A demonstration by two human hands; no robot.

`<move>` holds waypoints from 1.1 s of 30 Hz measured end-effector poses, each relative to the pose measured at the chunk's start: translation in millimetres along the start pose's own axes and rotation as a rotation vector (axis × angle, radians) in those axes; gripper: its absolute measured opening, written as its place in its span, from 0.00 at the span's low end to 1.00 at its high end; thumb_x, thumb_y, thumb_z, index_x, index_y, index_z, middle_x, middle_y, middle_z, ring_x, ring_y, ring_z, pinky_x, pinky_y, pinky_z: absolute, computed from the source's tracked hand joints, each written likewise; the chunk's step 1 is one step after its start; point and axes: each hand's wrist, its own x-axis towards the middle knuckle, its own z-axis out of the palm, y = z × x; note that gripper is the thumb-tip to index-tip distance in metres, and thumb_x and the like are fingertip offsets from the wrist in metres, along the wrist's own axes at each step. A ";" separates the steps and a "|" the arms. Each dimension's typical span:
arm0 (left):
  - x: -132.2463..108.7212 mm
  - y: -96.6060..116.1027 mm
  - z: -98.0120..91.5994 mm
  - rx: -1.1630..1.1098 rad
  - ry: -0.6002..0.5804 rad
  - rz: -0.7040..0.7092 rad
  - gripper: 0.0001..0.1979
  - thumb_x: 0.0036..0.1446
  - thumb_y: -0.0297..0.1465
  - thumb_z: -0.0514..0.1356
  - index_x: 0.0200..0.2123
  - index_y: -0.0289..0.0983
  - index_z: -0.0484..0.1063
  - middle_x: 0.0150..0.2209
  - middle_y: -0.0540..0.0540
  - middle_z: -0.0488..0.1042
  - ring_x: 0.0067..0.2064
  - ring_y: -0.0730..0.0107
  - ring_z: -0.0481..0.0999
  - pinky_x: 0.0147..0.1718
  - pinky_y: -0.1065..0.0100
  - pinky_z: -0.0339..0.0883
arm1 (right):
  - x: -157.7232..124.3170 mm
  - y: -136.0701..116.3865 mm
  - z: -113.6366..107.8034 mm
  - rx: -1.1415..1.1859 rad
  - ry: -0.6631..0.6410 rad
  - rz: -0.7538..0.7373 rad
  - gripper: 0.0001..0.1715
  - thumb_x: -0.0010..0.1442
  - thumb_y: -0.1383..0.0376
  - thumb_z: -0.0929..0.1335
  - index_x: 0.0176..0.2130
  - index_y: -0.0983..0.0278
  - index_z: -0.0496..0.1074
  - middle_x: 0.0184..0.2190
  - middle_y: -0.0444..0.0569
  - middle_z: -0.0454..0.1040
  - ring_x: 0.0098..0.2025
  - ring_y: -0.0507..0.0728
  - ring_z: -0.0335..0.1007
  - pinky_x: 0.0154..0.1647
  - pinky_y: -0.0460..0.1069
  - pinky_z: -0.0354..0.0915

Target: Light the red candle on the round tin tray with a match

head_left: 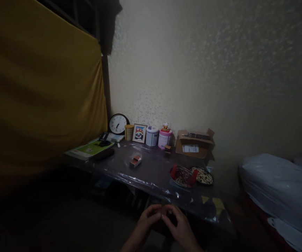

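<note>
While both hands meet low in the view: they're just in front of the near edge of the table (pixel 154 171), tips together.
Left hand (pixel 146 220): fingers curled, thumb and forefinger pinching the near side of a small brown thing (pixel 163 210); too dark to say what it is, tbh.
Right hand (pixel 179 223): curled the same way, tips closed on the other side of it, with a dark gap between thumb and forefinger.
Small brown thing: up between the two sets of fingertips, off the table.
Table middle: a little box in clear plastic (pixel 135 160), by itself.
Table right: a round dish (pixel 181 185) of dark reddish bits with two red pieces at its sides, right beside a darker dish (pixel 213 180) of pale sticks.
Back row, left to right: wall clock (pixel 118 124), yellow cup (pixel 129 133), framed panda picture (pixel 139 134), white tub (pixel 152 136), pink tub (pixel 164 140) with a figurine (pixel 166 126) on top, then an open carton (pixel 203 150).
Far left: yellow cloth (pixel 43 87) hanging beside the table.
</note>
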 end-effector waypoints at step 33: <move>8.2 -12.9 -3.1 -0.222 0.002 -0.106 0.13 0.39 0.32 0.66 0.32 0.35 0.75 0.35 0.41 0.78 0.40 0.62 0.74 0.42 0.65 0.61 | 13.5 23.5 -14.1 0.557 0.130 0.264 0.19 0.45 0.51 0.70 0.31 0.63 0.74 0.31 0.51 0.77 0.36 0.61 0.73 0.40 0.54 0.67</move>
